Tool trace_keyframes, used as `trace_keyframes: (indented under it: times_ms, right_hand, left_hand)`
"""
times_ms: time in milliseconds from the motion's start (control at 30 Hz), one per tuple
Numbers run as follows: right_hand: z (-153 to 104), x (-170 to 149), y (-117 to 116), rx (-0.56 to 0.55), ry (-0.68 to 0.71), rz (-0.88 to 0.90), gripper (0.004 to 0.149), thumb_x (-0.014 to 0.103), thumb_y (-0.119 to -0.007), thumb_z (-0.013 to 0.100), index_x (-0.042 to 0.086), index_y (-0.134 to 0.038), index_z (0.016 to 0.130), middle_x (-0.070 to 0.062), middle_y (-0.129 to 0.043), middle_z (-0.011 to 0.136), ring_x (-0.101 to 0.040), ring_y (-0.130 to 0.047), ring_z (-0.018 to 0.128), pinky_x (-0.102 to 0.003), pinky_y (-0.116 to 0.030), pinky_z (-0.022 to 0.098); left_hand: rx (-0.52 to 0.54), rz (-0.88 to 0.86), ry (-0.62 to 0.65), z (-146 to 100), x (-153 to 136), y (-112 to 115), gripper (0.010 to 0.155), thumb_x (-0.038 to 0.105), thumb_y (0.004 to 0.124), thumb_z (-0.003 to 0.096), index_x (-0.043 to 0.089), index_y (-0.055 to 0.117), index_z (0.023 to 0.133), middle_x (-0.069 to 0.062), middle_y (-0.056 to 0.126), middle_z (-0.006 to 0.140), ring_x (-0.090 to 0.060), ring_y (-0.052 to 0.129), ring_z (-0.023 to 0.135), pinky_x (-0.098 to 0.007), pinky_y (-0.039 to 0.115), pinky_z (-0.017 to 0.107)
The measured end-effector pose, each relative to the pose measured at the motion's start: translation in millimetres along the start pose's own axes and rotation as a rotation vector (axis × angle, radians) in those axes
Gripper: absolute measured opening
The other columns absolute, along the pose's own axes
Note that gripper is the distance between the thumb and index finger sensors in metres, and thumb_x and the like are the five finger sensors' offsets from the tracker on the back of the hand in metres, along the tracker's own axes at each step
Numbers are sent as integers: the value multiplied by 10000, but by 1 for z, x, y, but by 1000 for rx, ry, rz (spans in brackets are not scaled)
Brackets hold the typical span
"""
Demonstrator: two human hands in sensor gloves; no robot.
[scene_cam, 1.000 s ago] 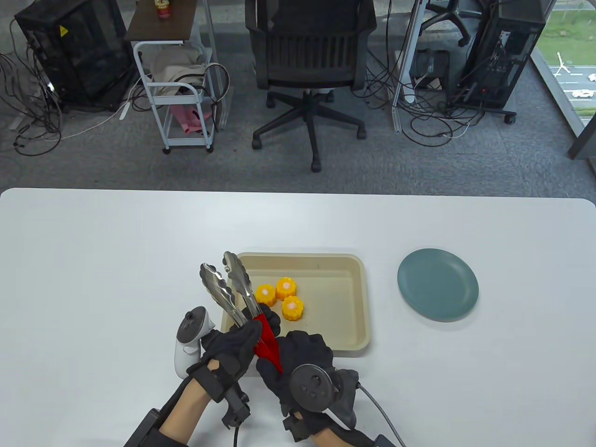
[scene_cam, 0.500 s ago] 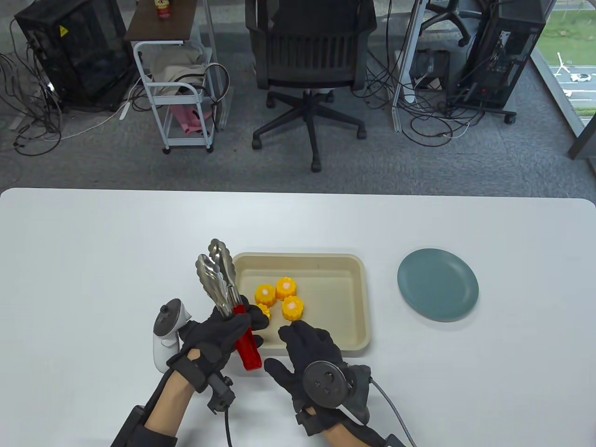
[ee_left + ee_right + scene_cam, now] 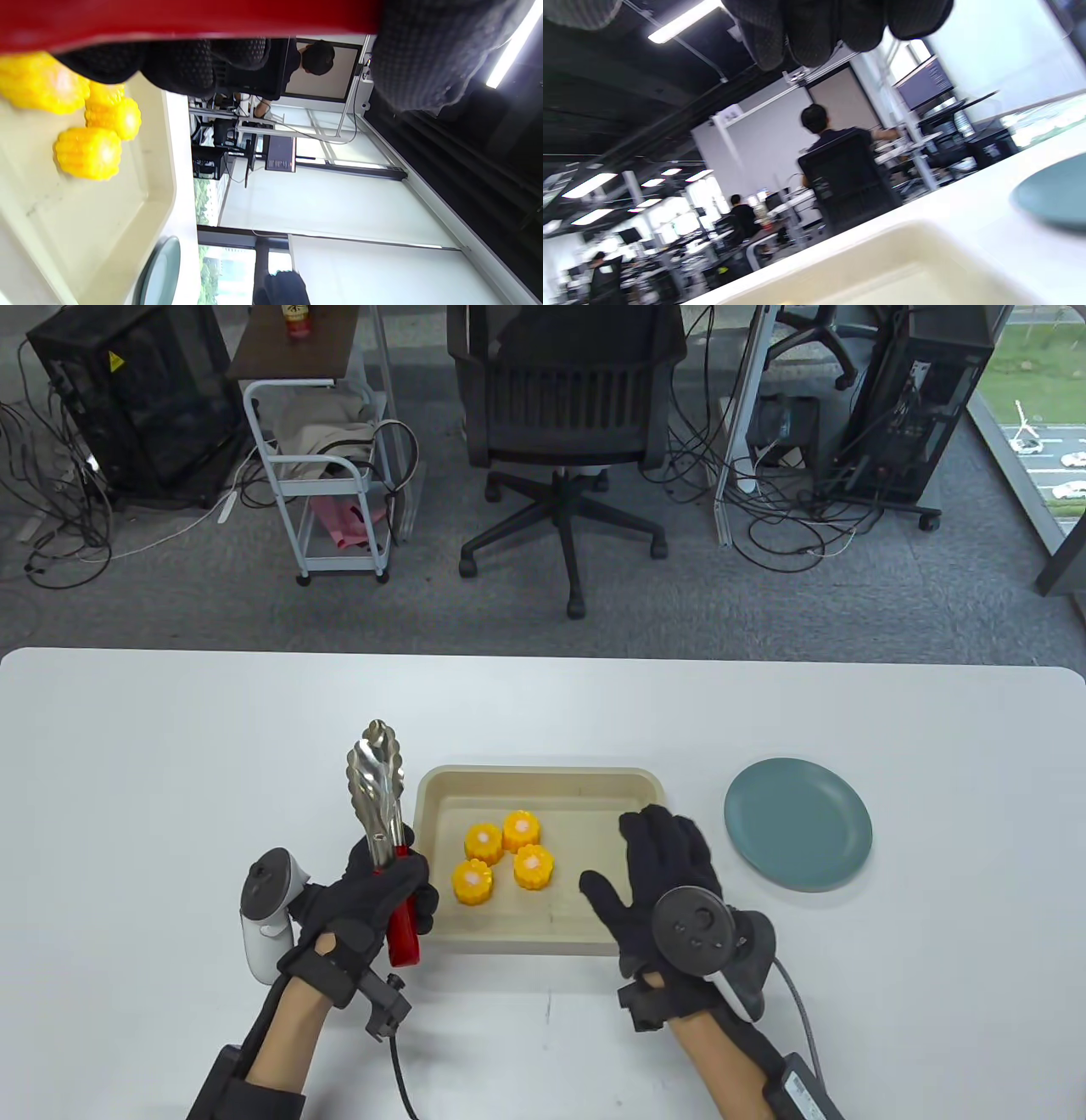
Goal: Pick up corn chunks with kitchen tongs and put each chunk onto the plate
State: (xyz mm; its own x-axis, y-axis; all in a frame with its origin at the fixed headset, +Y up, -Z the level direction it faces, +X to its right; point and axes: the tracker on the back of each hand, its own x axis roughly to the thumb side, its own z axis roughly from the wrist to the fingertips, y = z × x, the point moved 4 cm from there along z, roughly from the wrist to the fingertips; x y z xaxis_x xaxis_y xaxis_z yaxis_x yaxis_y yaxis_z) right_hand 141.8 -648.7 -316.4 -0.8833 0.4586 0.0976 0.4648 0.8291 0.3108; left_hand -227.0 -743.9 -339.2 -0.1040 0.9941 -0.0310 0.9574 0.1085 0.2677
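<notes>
- Gripping the kitchen tongs (image 3: pixel 382 823) by the red handle, left hand (image 3: pixel 365 903) curls round them beside the tray's (image 3: pixel 594 937) left edge; tong arms closed together, empty.
- Right hand (image 3: pixel 666 869) flat, fingers spread, over the tray's right side, holding nothing.
- Four corn chunks (image 3: pixel 505 857) cluster left of the tray's middle.
- Plate (image 3: pixel 797 823) near the table's (image 3: pixel 170 780) right edge.

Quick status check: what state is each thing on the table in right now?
Tongs: closed, held by the red handle, tips pointing away.
Left hand: grips the tongs.
Right hand: open, over the tray's right end.
Tray: holds four corn chunks.
Plate: bare, no corn yet.
</notes>
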Motion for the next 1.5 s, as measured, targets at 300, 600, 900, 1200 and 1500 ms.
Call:
trace_keyframes:
  times_ms: [300, 600, 900, 1200, 1500]
  right_hand:
    - [56, -143, 33, -7, -398, -153, 869, 759, -681, 371, 308, -481, 1087, -17, -469, 1182, -353, -446, 1089, -533, -535, 760]
    - [76, -253, 5, 135, -677, -243, 952, 753, -720, 335, 252, -434, 1092, -64, -404, 1123, -321, -466, 977, -475, -544, 715]
    - [75, -300, -31, 270, -927, -221, 985, 723, -769, 326, 237, -394, 1096, -74, -355, 1113, -273, -480, 888, -426, -522, 659]
    - [68, -313, -59, 325, -1034, -131, 962, 702, -801, 311, 252, -358, 1037, -66, -293, 1089, -263, -453, 881, -425, -497, 658]
    - [69, -310, -51, 252, -1017, -160, 741, 625, -867, 318, 195, -581, 849, -93, -473, 1045, -284, -604, 834, -430, -612, 608]
  left_hand:
    - [100, 88, -11, -6, 1, -19, 1037, 685, 809, 398, 80, 302, 1071, -188, 662, 880, -379, 898, 528, -566, 788, 367]
    - [101, 117, -46, -6, -3, -22, 1041, 689, 809, 393, 79, 313, 1074, -195, 668, 879, -384, 897, 524, -567, 786, 362]
    - [116, 107, -67, -6, -6, -30, 1045, 686, 810, 393, 79, 303, 1075, -198, 659, 885, -390, 891, 532, -571, 782, 368]
    - [123, 120, -82, -8, -7, -34, 1047, 689, 808, 393, 76, 304, 1076, -197, 663, 883, -386, 895, 528, -569, 784, 366]
    - [118, 138, -93, -9, -7, -35, 1043, 688, 808, 394, 77, 307, 1076, -196, 666, 881, -385, 895, 526, -568, 786, 364]
